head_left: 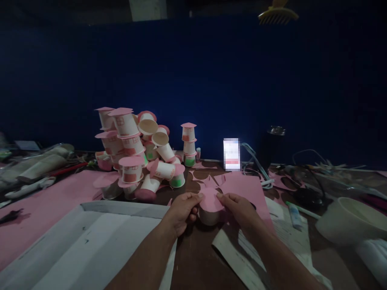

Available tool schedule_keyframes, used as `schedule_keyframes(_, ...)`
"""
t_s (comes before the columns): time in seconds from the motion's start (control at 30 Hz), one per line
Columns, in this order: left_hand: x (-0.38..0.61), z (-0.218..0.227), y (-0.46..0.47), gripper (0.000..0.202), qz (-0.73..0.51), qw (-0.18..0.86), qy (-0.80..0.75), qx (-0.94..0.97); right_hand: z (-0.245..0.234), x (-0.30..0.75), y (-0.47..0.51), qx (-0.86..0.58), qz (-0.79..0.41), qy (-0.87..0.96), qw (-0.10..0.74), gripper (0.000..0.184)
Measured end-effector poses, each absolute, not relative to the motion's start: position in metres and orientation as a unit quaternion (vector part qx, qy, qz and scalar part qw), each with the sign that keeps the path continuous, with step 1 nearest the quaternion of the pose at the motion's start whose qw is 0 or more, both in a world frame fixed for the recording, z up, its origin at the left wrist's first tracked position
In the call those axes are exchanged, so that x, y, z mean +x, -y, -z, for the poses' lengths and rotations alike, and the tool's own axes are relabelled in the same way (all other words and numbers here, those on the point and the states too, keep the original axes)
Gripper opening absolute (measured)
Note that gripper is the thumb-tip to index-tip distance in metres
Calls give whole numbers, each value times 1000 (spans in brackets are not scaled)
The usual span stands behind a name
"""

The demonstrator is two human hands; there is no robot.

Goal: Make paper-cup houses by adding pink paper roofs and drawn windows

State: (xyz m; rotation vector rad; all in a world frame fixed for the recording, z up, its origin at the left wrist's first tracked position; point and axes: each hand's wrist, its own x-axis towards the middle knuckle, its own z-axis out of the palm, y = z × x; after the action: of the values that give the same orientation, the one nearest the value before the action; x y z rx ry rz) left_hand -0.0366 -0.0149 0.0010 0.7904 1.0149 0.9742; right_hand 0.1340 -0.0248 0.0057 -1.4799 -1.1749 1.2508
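My left hand (pixel 182 209) and my right hand (pixel 238 208) meet over a small white paper cup (pixel 208 216) standing on the brown table. Both pinch the edges of a pink paper disc (pixel 209 199) that lies on top of the cup. The fingers of both hands are closed on the disc, left hand on its left rim, right hand on its right rim. Behind the cup lies a pink paper sheet (pixel 242 186) with round holes cut out of it.
A pile of white cups with pink lids (pixel 136 153) stands at the back left, with a short stack of cups (pixel 189 144) beside it. A glue tube (pixel 294 215), a white bowl (pixel 347 219), cables and white paper (pixel 90 241) lie around.
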Motion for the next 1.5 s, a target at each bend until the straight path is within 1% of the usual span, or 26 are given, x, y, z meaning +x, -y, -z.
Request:
schedule_keyframes(0.4,-38,-2,14,41,-433,711,-433,346,-4,135,26,-581,-501,472,434,37)
schedule_keyframes(0.63,-37,-5,16,39,-435,708,-440,340,-7,133,25,-585,-502,466,434,38)
schedule_keyframes(0.97,-35,-3,16,35,-430,697,-459,344,-14,133,27,-589,-517,461,416,38)
schedule_keyframes(1.2,-35,-3,16,37,-432,686,-473,345,-11,137,23,-584,-534,467,395,41)
schedule_keyframes(1.5,-35,-2,16,37,-428,684,-479,346,-7,136,23,-582,-535,468,395,42)
